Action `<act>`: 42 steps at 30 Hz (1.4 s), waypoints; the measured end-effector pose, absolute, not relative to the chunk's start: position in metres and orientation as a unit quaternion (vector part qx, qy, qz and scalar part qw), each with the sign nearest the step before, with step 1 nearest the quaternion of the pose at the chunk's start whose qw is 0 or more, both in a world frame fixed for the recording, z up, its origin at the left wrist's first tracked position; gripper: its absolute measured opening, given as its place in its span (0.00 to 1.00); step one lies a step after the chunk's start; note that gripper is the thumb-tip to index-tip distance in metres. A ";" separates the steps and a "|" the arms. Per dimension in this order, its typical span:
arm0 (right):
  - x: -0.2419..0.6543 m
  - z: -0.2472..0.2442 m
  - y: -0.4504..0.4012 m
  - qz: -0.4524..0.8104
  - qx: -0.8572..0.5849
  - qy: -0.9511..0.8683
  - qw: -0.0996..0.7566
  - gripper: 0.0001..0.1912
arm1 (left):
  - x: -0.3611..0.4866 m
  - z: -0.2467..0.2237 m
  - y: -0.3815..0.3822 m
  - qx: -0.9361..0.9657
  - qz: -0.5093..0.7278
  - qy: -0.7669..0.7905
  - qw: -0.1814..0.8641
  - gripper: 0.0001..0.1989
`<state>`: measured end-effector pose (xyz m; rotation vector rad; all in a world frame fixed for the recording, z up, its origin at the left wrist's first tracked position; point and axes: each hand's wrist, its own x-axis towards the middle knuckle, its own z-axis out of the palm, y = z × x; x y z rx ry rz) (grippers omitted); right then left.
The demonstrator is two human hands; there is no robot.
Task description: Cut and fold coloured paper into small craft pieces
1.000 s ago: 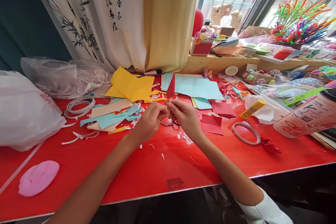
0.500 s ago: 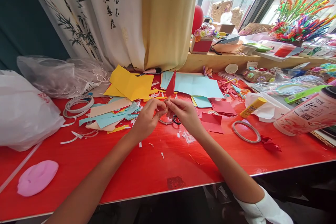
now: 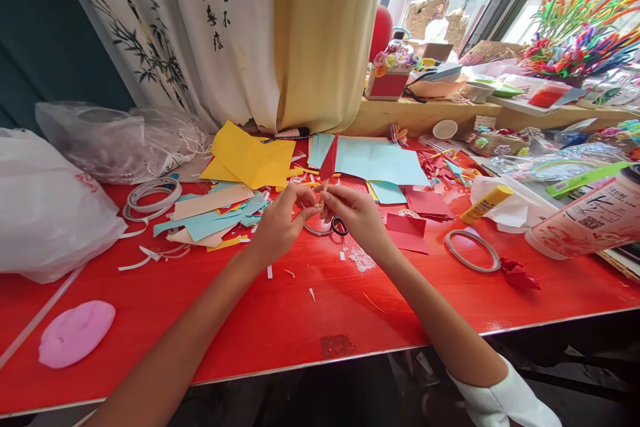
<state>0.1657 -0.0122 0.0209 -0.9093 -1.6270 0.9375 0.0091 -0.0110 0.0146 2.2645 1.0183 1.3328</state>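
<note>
A narrow, pointed red paper piece (image 3: 329, 161) stands upright above my fingertips, over the middle of the red table (image 3: 370, 307). My right hand (image 3: 353, 212) pinches its lower end, where a pale strip or stem shows. Touching it from the other side, my left hand (image 3: 290, 217) is closed at thumb and index finger on something small that I cannot make out. Just beneath the hands lie a black ring (image 3: 339, 226) and part of a roll of tape.
Yellow sheets (image 3: 255, 157), light blue sheets (image 3: 380, 160) and paper scraps lie behind the hands. On the right are red squares (image 3: 406, 232), a glue stick (image 3: 486, 205), a tape roll (image 3: 473, 250) and a cup (image 3: 590, 213). Plastic bags (image 3: 50, 207) and pink clay (image 3: 77, 333) sit left.
The whole view has shifted slightly. Both hands keep nearly the same pose around the base of the red paper piece.
</note>
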 end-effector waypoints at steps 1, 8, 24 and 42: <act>0.166 0.021 -0.012 0.385 -0.376 -0.677 0.502 0.13 | 0.009 0.015 -0.011 0.797 0.463 0.355 0.156 0.05; 0.166 0.021 -0.012 0.393 -0.375 -0.667 0.509 0.14 | 0.009 0.014 -0.006 0.827 0.454 0.314 0.105 0.04; 0.166 0.019 -0.011 0.372 -0.394 -0.675 0.500 0.12 | 0.009 0.012 -0.009 0.833 0.441 0.318 0.103 0.04; 0.170 0.022 -0.011 0.403 -0.377 -0.668 0.499 0.15 | 0.011 0.010 -0.006 0.816 0.495 0.292 0.062 0.04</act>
